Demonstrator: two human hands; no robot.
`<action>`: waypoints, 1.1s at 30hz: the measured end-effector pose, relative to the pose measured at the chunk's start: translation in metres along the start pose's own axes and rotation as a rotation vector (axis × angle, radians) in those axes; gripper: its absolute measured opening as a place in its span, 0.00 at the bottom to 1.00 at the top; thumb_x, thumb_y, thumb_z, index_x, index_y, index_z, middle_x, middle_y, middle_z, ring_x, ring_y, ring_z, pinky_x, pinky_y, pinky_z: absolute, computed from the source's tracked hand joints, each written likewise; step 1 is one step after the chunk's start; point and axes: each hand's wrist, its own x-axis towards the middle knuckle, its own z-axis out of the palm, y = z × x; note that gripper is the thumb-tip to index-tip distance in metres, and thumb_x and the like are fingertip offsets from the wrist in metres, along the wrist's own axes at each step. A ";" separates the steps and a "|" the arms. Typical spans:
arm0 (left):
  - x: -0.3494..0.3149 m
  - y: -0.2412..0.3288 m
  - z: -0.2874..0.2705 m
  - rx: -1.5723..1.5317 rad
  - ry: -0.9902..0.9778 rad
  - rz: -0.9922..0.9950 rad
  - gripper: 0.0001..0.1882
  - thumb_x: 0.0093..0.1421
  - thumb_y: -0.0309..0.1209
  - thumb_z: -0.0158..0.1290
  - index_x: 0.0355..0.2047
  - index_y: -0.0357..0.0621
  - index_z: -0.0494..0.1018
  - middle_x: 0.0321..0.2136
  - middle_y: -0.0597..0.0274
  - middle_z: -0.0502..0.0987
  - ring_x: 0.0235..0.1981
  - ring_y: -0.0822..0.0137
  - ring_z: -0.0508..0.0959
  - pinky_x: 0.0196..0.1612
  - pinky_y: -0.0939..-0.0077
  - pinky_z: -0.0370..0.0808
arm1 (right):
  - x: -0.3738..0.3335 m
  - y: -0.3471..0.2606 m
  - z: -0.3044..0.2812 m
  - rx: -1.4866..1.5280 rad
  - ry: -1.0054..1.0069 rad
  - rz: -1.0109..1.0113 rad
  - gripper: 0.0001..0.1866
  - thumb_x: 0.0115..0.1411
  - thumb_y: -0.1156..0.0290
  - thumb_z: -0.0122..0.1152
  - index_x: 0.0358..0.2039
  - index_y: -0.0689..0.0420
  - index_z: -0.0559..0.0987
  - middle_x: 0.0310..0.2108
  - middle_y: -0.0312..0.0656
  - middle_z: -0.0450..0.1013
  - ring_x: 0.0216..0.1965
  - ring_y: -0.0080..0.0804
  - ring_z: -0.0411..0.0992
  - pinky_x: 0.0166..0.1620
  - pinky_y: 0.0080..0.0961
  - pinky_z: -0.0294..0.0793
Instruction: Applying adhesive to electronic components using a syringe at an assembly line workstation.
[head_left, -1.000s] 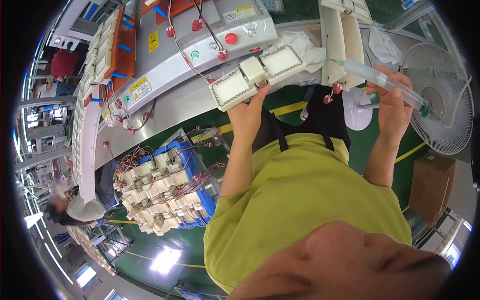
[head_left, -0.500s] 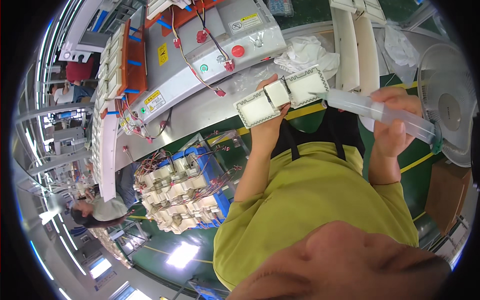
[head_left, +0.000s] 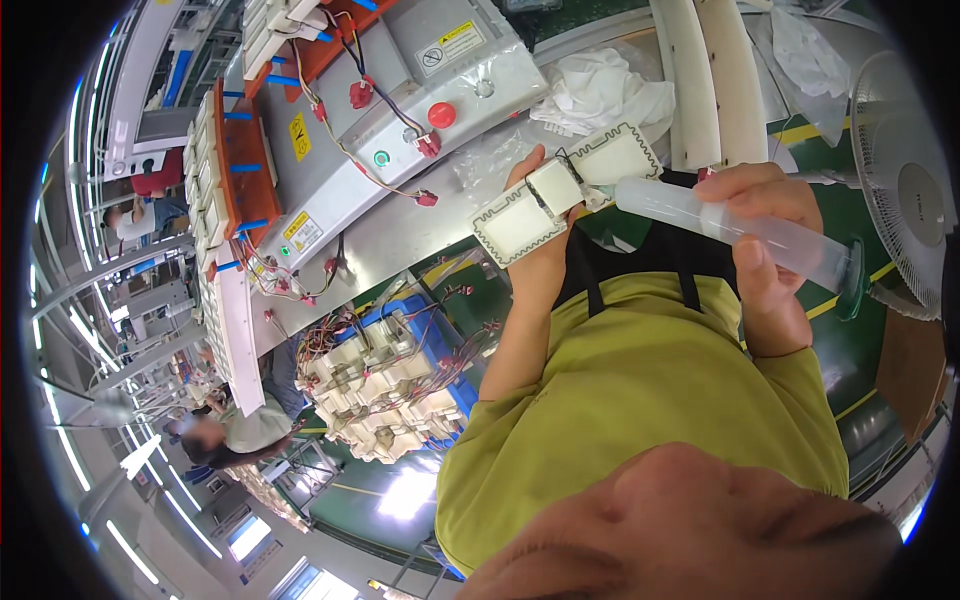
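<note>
While cupping a long white panel point(head_left: 553, 190) from underneath with the left hand point(head_left: 542, 262), also grips a fat, cloudy syringe point(head_left: 675, 207) in the right hand point(head_left: 775, 205). Wraps the left hand around the panel's raised middle, slanting it upward to the right, near the edge of the metal bench point(head_left: 400, 220) and in front of a yellow-green shirt point(head_left: 640, 380). Clasps the syringe barrel between right fingers and thumb, pointing the narrow end leftward at the panel, close beside its raised middle; cannot tell whether touching. Holds both hands apart, each closed on its own load.

Has a crumpled white wrapping point(head_left: 605, 92) on the bench just beyond the panel. Faces, farther left, a grey machine point(head_left: 412, 85) with a red button point(head_left: 441, 115), plus an orange rack point(head_left: 255, 195) lined with white pieces. Shows, lower left, a pile of white parts point(head_left: 385, 385) with tangled wires point(head_left: 335, 345), and past it a person point(head_left: 258, 430) in a pale top. Includes, off to the right, a fan point(head_left: 910, 200) above a cardboard box point(head_left: 912, 365).
</note>
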 end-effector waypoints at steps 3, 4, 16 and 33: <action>0.001 0.001 0.002 -0.004 -0.003 -0.030 0.31 0.50 0.13 0.54 0.56 0.37 0.61 0.53 0.57 0.65 0.50 0.70 0.68 0.50 0.78 0.70 | 0.002 0.004 -0.004 -0.044 -0.050 -0.032 0.11 0.56 0.75 0.54 0.39 0.63 0.69 0.38 0.53 0.72 0.35 0.33 0.72 0.39 0.25 0.72; 0.001 0.002 0.003 -0.022 -0.003 -0.053 0.31 0.50 0.13 0.54 0.56 0.38 0.61 0.54 0.57 0.64 0.51 0.70 0.68 0.50 0.77 0.70 | 0.003 0.005 -0.005 -0.051 -0.058 -0.044 0.11 0.56 0.75 0.54 0.39 0.63 0.69 0.38 0.53 0.72 0.36 0.34 0.72 0.39 0.25 0.72; 0.001 0.000 0.003 -0.022 -0.079 -0.097 0.30 0.54 0.14 0.52 0.57 0.42 0.59 0.59 0.58 0.59 0.55 0.68 0.64 0.52 0.75 0.70 | 0.004 0.010 -0.006 -0.086 -0.050 -0.082 0.10 0.53 0.78 0.56 0.37 0.65 0.71 0.35 0.50 0.73 0.36 0.37 0.73 0.36 0.25 0.74; 0.002 -0.005 0.000 -0.040 -0.070 -0.143 0.30 0.55 0.16 0.51 0.58 0.45 0.58 0.60 0.62 0.57 0.56 0.69 0.63 0.52 0.74 0.70 | 0.001 0.010 -0.004 -0.069 -0.055 -0.051 0.09 0.53 0.77 0.56 0.35 0.66 0.71 0.32 0.48 0.72 0.34 0.38 0.73 0.33 0.25 0.74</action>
